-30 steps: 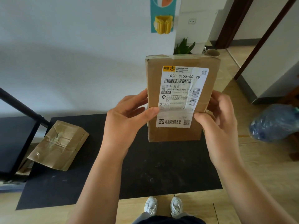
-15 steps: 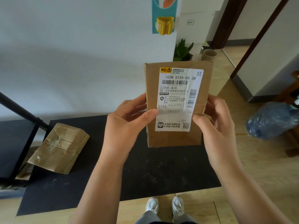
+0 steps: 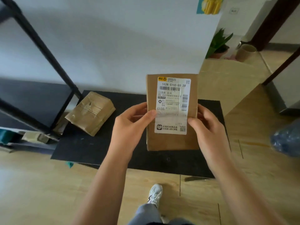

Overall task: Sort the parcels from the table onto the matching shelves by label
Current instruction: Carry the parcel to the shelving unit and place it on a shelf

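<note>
I hold a flat brown cardboard parcel (image 3: 172, 142) upright in front of me, its white shipping label (image 3: 172, 104) facing me with "102B G155-00 28" printed on top. My left hand (image 3: 129, 127) grips its left edge, thumb on the label. My right hand (image 3: 209, 127) grips the right edge, thumb on the label too. A second brown taped parcel (image 3: 90, 112) lies on the low black table (image 3: 100, 150), at its far left, leaning toward the black shelf frame (image 3: 40, 46).
The black metal shelf stands at the left with a dark shelf board (image 3: 32, 101). Small items lie under it on the floor (image 3: 34, 137). A potted plant (image 3: 219, 44) and a cardboard tube (image 3: 246, 51) stand at the back right. A blue water bottle (image 3: 287, 140) lies right.
My view has swung left and down, so the shelf frame fills more of the left side. The parcel has sunk lower in front of me, still held in both hands.
</note>
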Available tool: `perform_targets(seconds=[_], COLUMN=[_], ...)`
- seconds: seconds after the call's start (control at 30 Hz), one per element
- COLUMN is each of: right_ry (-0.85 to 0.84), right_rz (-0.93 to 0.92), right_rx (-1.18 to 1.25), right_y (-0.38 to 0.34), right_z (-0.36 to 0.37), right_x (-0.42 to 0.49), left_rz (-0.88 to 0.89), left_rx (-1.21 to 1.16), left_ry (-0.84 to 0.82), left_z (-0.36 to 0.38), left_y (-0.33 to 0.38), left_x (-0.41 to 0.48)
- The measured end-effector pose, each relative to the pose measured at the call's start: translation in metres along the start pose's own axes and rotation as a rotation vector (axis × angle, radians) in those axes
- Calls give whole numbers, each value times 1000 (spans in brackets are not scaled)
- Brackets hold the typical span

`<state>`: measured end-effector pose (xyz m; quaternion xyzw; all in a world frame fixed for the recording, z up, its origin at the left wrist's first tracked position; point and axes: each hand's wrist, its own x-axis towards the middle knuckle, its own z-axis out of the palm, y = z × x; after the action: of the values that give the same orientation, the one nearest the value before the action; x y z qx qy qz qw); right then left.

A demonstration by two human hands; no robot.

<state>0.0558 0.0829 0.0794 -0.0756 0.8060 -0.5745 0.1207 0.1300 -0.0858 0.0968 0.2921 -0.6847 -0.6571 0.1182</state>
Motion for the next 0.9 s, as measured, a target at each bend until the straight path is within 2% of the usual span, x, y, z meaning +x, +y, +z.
perform_targets(seconds=[0.17, 0.5, 0.73, 0.9], right_ry=[-171, -432, -557, -656], right_rz=[-38, -85, -101, -87], right_rx=[-27, -81, -126, -126], right_y=[-5, -11, -31, -52], right_z=[15, 69, 147, 230], right_x=[-38, -122, -174, -218], left_rz=[-66, -133, -158, -186], left_rx=[-54, -140, -239, -278], left_ry=[212, 453, 597, 676], left_z=[-27, -95, -176, -261], left_y=[-12, -51, -81, -107], left_x=[-61, -163, -205, -233])
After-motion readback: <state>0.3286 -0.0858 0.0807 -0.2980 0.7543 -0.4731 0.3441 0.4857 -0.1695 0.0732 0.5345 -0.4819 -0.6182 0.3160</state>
